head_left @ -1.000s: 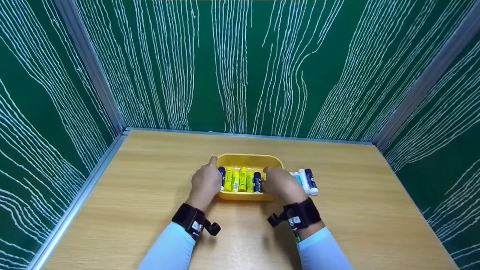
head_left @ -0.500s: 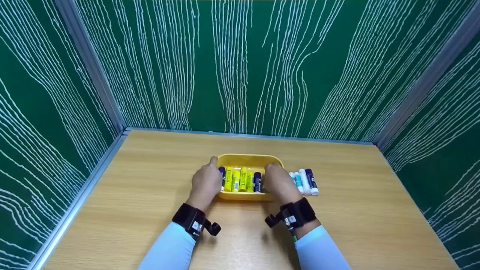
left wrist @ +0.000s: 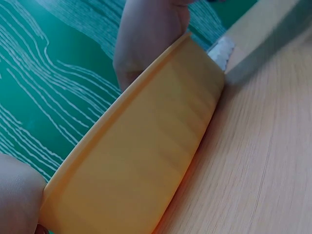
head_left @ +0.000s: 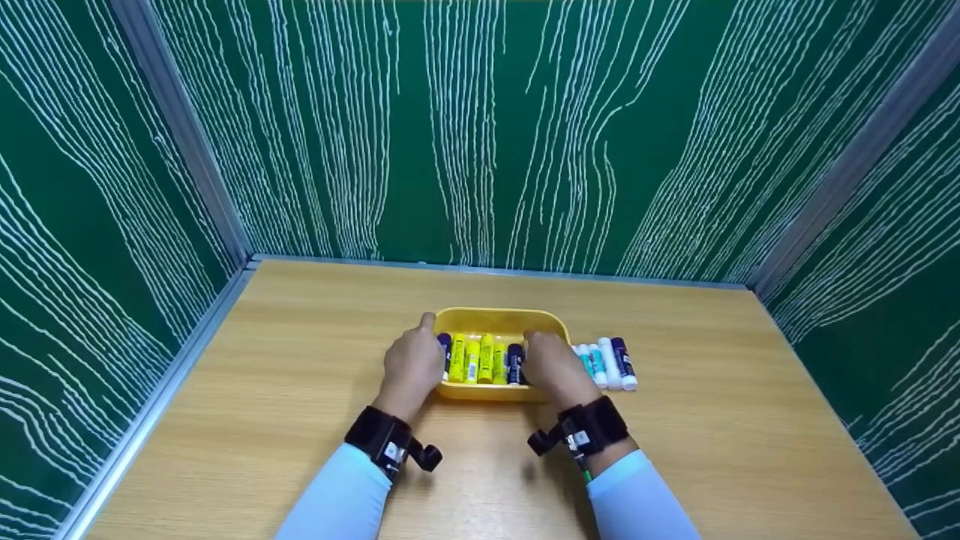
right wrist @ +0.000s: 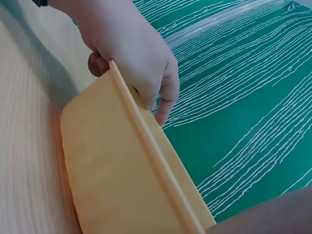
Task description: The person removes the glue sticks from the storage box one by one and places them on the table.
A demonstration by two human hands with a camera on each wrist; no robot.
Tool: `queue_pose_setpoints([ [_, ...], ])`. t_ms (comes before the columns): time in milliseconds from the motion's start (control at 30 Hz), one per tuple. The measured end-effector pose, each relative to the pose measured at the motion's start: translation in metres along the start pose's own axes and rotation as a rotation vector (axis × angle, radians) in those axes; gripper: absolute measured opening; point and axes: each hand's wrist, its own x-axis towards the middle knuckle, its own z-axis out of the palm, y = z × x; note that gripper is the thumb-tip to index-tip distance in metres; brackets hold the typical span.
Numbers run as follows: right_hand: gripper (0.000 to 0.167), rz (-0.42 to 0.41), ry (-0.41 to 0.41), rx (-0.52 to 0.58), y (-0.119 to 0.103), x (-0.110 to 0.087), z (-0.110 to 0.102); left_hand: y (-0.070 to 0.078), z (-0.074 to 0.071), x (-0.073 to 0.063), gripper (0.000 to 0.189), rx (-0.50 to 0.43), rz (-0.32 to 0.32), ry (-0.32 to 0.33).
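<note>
A yellow plastic tray rests on the table with a row of glue sticks inside, several yellow and some dark navy. My left hand grips the tray's left end; the right wrist view shows this hand with fingers on both sides of the wall. My right hand reaches over the tray's right end, beside a navy glue stick. Its fingers point down into the tray. In the left wrist view the rim hides the fingertips of this right hand, so whatever they touch cannot be seen.
More glue sticks, white, teal and navy, lie side by side just right of the tray, partly behind my right hand. Green panels with white wavy lines enclose the wooden table at the back and sides.
My right hand shifts a little right, then back left inside the tray, and its forearm swings slightly left. More of the glue sticks outside show. The left hand and tray stay put.
</note>
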Motion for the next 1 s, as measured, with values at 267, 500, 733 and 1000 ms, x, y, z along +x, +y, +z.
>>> queue_pose_setpoints([
  [267,0.051,-0.008,0.008,-0.015,0.002,0.004,0.004,-0.002,0.001,0.001,0.057,0.012,0.020,0.011],
  [500,0.062,0.029,-0.028,0.003,0.000,0.002,0.003,-0.001,0.001,0.000,0.058,0.003,0.003,0.005],
  [733,0.054,0.036,-0.051,0.030,0.000,0.001,0.000,-0.002,0.001,0.001,0.057,-0.003,0.012,0.007],
  [1000,0.075,0.094,-0.068,0.139,-0.002,-0.001,-0.010,-0.002,0.002,0.002,0.057,-0.013,0.003,0.001],
])
